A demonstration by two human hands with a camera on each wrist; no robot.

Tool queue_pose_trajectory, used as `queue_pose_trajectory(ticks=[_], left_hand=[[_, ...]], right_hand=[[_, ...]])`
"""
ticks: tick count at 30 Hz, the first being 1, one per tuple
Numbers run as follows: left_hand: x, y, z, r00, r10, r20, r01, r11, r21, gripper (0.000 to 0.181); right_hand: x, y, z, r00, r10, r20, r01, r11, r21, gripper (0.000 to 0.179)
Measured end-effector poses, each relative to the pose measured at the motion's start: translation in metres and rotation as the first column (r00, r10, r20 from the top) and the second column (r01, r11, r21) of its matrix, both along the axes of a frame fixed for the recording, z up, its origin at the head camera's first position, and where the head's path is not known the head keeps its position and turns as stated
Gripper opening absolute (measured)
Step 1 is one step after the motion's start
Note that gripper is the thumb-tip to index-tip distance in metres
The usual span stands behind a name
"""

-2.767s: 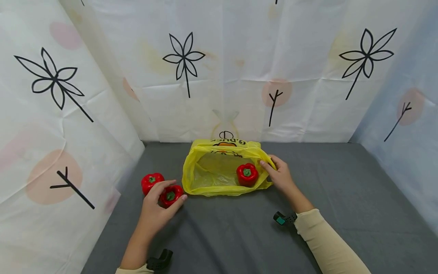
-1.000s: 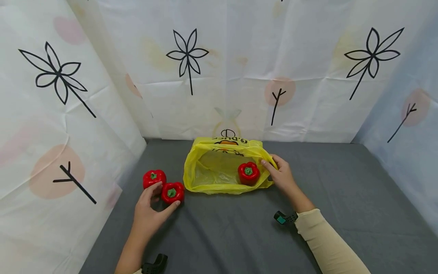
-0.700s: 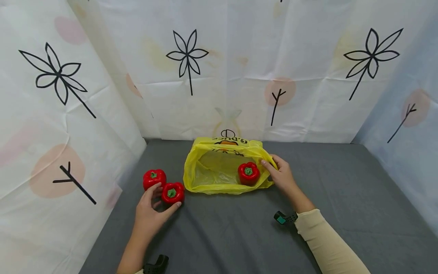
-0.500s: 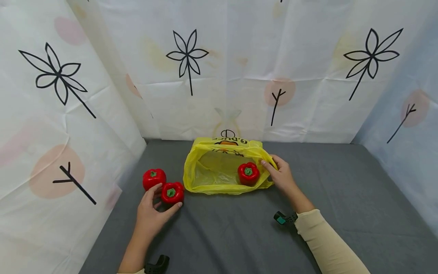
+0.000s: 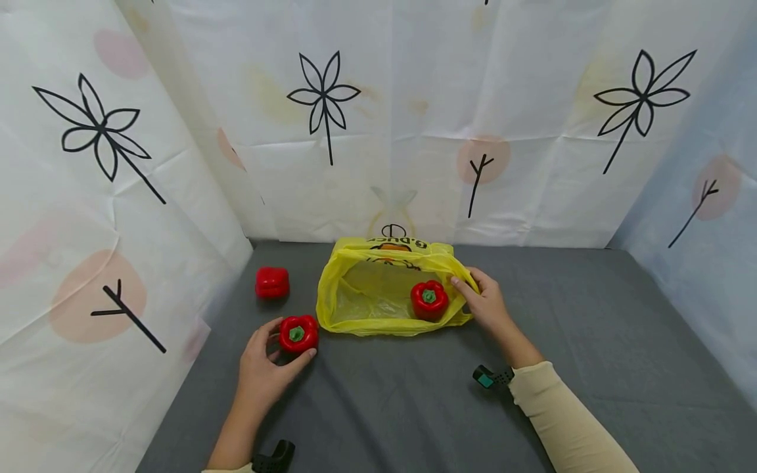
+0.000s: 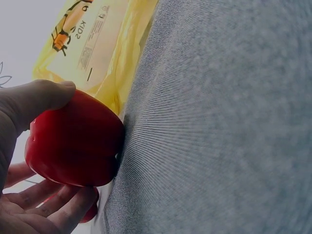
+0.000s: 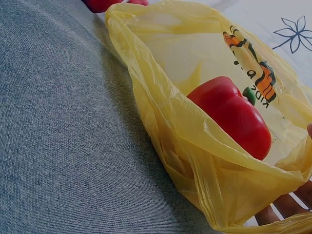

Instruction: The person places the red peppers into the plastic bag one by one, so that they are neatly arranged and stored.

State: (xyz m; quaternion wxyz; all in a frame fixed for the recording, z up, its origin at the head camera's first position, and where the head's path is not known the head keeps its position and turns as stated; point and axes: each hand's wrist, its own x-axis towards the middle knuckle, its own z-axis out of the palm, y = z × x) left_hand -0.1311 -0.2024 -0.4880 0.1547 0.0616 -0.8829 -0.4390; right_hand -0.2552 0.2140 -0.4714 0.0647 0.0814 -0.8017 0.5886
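In the head view my left hand (image 5: 264,368) holds a red bell pepper (image 5: 298,334) between thumb and fingers, stem up, just left of the bag's mouth. The left wrist view shows the thumb across one side of this pepper (image 6: 75,139) and the fingertips against the other. A yellow plastic bag (image 5: 355,326) lies with its mouth towards me. My right hand (image 5: 486,303) grips the bag's right edge, thumb on the near side. Another red bell pepper (image 7: 239,119) sits inside the bag, near that hand.
One more red bell pepper (image 5: 272,282) lies on its side on the grey cloth (image 5: 384,401), left of the bag. Behind the table hangs a white printed curtain (image 5: 408,131), with more cloth at both sides. Dark bands (image 5: 493,376) sit at the wrists.
The far left pepper has shifted away from the held one towards the back and tipped onto its side. Earlier, the left hand drew back slightly with its pepper. Right hand and bag stay put.
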Motion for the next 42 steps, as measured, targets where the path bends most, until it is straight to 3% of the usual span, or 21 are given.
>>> queue_pose_trajectory(ticks=[6,22,42], left_hand=[[0.0003,0.0007,0.0012,1.000,0.004,0.018,-0.004,1.000,0.002,0.086],[0.0019,0.0018,0.0015,1.000,0.001,-0.016,-0.001,1.000,-0.020,0.084],[0.0033,0.0050,0.0086,0.995,-0.013,-0.100,0.012,1.000,-0.017,0.080]], right_hand=[[0.0009,-0.0011,0.0003,1.000,-0.001,0.009,0.001,1.000,-0.010,0.040],[-0.0014,-0.0005,-0.0027,1.000,-0.010,0.001,0.010,1.000,-0.005,0.038],[0.0004,-0.0002,-0.0002,1.000,0.010,-0.013,-0.010,1.000,-0.025,0.036]])
